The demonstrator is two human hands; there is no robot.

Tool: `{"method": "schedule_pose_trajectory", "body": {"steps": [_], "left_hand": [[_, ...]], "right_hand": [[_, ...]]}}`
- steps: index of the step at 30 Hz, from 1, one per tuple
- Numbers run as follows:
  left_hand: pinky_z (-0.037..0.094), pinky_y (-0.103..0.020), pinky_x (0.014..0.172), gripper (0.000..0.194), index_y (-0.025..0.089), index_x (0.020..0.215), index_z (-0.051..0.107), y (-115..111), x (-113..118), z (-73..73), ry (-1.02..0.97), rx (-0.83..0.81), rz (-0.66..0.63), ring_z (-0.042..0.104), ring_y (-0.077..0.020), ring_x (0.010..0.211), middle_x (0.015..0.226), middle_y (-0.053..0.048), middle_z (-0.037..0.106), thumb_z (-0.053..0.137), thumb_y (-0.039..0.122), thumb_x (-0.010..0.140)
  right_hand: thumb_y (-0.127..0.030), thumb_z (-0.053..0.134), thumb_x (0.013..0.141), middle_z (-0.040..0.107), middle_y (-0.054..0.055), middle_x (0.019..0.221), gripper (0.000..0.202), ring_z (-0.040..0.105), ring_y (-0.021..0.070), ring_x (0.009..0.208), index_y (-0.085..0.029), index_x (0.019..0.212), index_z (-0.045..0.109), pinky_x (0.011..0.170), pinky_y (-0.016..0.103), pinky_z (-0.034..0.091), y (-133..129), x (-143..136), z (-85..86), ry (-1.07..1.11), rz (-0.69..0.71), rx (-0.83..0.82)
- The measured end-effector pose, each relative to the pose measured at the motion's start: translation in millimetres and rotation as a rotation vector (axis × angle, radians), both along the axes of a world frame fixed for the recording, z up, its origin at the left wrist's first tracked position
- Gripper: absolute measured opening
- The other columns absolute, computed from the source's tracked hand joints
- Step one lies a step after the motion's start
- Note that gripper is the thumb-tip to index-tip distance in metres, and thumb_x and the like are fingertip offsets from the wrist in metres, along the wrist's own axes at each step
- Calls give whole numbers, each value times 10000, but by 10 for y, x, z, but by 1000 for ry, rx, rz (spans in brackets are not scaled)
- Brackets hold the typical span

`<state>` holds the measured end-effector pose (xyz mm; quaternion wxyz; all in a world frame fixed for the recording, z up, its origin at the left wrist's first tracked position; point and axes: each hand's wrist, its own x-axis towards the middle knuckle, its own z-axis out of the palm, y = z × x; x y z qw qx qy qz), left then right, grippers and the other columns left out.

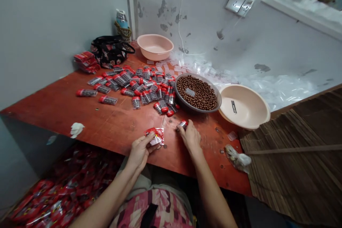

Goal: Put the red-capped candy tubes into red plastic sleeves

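Between the fingers and thumb of my left hand (141,149) is a small red printed plastic packet (158,136), just above the front part of the table. My right hand (191,137) grips a small clear container with a red end and dark contents (182,125), close to the tabletop. Many similar red-capped containers (149,85) lie in a loose pile beyond both hands. Past my right hand stands a grey bowl of brown balls (197,92), with a small clear plastic piece (190,92) lying on them.
A pale basin (248,110) stands right of the bowl, a pink basin (155,55) at the back. Clear plastic pieces (283,87) heap along the wall. Stacked cardboard (299,156) borders the right. A black bag (109,51) sits back left. Red packets (64,188) fill the space below left.
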<state>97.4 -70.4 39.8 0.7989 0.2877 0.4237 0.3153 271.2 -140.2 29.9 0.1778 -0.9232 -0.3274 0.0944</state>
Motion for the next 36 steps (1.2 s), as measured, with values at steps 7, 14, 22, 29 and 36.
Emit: {"method": "schedule_pose_trajectory", "body": {"steps": [7,14,22,29,36], "left_hand": [[516,-206,486,123,85,713,627,105,-53,-17,0,-64,120,594,-108,543,654,-39,647,680,169,640],[541,-270,542,59,115,738,598,143,40,-21,-104,-201,198,604,-123,560,648,-27,635,623,156,703],[526,-266,556,39,117,734,592,89,112,33,-153,-225,202,592,-119,532,612,-27,630,613,136,707],[457,-220,472,190,100,606,561,39,124,77,-134,-61,78,536,-103,459,541,-23,600,684,240,646],[464,-234,577,175,111,730,612,8,85,115,-168,55,-112,580,-116,583,674,-33,639,676,254,653]], "right_hand": [[-322,581,693,626,24,684,300,573,170,604,-155,943,584,541,251,419,80,-39,-114,511,192,373],[-336,528,779,600,-8,675,203,544,109,515,-187,915,519,458,208,440,-336,-739,25,990,220,692],[-329,527,785,609,1,702,203,550,111,542,-182,924,535,500,209,456,-324,-896,-14,784,241,590],[-334,530,783,579,-18,637,191,522,95,479,-179,894,516,416,180,419,-315,-899,-16,971,250,624],[-319,546,779,576,-14,662,192,499,80,481,-177,906,525,446,184,420,-310,-866,-49,981,168,744]]}}
